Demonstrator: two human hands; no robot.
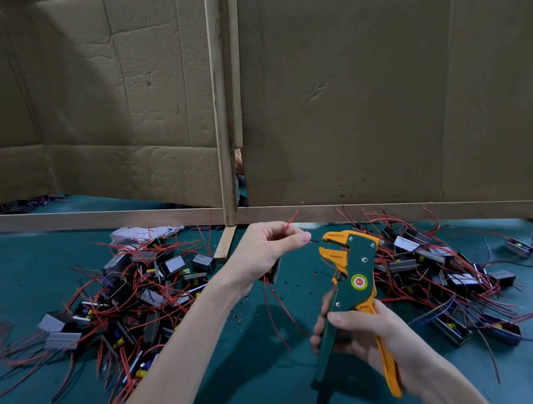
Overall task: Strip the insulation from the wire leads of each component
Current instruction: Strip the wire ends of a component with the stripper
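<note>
A wooden post rises from the teal bench. Creased cardboard panels (brown, dented) flank it, and crumpled white paper lies left of its foot.

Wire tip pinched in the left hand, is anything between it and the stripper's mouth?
Nothing visible. The wire tip in the left hand faces the open jaws of the wire stripper, held by the right hand.

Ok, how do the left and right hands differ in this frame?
The left hand pinches a thin wire at its fingertips; the right hand wraps its whole fist round the handles of the wire stripper. The left hand sits higher, level with the stripper's head; the right hand is lower and nearer the camera. Both hover above the green table, between the component piles.
</note>
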